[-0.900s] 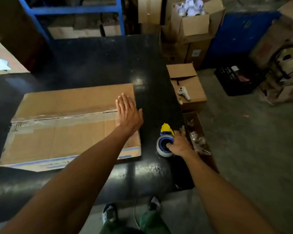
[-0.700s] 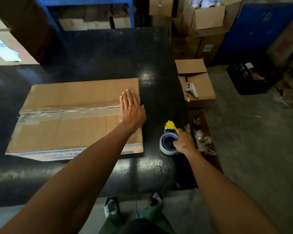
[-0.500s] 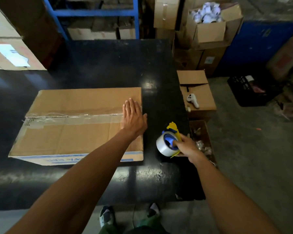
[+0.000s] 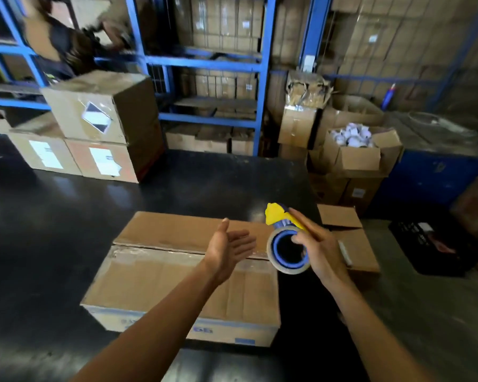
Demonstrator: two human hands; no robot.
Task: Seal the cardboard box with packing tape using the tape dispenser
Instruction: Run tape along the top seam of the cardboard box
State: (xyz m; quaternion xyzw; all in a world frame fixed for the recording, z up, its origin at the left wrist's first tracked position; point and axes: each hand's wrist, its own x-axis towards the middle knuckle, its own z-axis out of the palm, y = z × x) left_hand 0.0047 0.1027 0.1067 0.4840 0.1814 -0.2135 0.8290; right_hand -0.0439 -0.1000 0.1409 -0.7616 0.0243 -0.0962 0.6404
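Note:
A flat brown cardboard box (image 4: 160, 274) lies on the black table (image 4: 53, 244), its flaps closed and a strip of clear tape running along the centre seam. My right hand (image 4: 319, 250) holds the tape dispenser (image 4: 286, 244), a blue core with a clear tape roll and a yellow blade guard, in the air above the box's right end. My left hand (image 4: 228, 250) hovers open just left of the dispenser, palm turned toward it, fingers apart, off the box.
Stacked cardboard boxes (image 4: 94, 128) stand at the table's far left. Blue shelving (image 4: 210, 62) with cartons fills the back. Right of the table sit a small box (image 4: 353, 244), an open box of white items (image 4: 353, 150) and a black crate (image 4: 430, 241).
My right hand lifted the dispenser off the table and brought it up over the box's right end. My left hand left the box top and turned open toward it. The view tilted up.

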